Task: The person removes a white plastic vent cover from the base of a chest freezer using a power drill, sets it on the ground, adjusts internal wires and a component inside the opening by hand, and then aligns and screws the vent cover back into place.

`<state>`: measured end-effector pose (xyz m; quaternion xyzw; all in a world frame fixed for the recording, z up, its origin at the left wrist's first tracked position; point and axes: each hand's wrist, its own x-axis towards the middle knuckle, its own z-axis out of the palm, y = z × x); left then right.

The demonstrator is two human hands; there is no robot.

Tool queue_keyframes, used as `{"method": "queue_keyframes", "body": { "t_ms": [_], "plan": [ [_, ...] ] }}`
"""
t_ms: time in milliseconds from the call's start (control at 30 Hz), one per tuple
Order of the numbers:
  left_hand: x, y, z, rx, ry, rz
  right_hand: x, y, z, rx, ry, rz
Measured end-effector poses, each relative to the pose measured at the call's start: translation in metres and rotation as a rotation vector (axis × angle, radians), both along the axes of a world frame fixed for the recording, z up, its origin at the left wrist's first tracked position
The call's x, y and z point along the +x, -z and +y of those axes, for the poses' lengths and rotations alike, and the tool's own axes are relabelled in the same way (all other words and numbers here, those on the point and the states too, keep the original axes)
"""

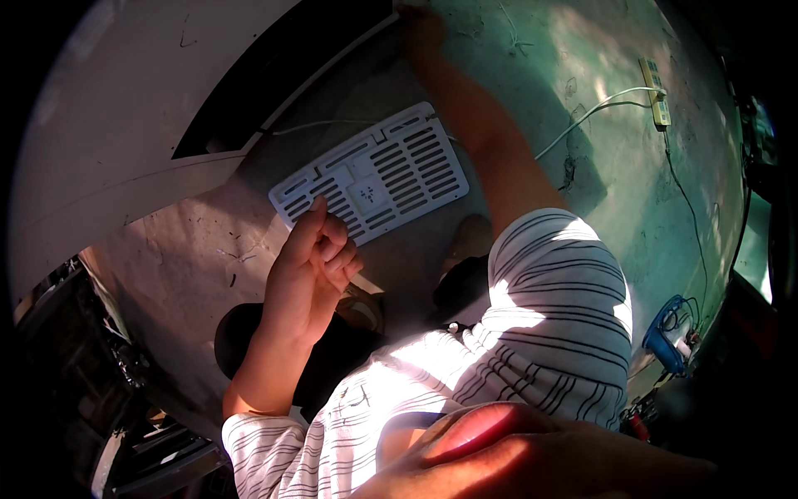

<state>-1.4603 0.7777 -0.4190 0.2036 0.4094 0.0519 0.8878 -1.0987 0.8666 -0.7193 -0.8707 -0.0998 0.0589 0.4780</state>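
Observation:
My left hand (320, 258) is raised above the lower left part of a white slotted plastic panel (366, 197), its fingers loosely curled, with nothing visible in them. The panel lies flat on the floor. My right arm reaches up past the panel's right side, and my right hand (422, 33) is at the end of the dark strip (241, 79) along a large white casing (108, 125). That hand is in shadow at the top edge, and what its fingers touch or hold is unclear.
A pale power strip (657, 96) with cables lies on the concrete floor at the right. A blue object with wires (665, 333) sits at the lower right. Dark metal frames (150, 449) stand at the lower left. A white cable (312, 126) runs behind the panel.

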Motion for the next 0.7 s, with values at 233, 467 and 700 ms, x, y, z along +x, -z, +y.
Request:
{"method": "queue_keyframes", "body": {
  "t_ms": [233, 467, 700],
  "plan": [
    [-0.005, -0.003, 0.000, 0.025, -0.030, -0.004, -0.020, -0.021, 0.012, -0.118, 0.067, 0.062],
    [-0.006, -0.002, 0.000, 0.033, 0.004, -0.042, 0.043, 0.016, -0.009, -0.027, -0.551, -0.313],
    [-0.003, -0.001, 0.002, 0.046, 0.029, -0.046, 0.099, -0.011, -0.056, -0.444, -1.046, -0.410]
  ]
}}
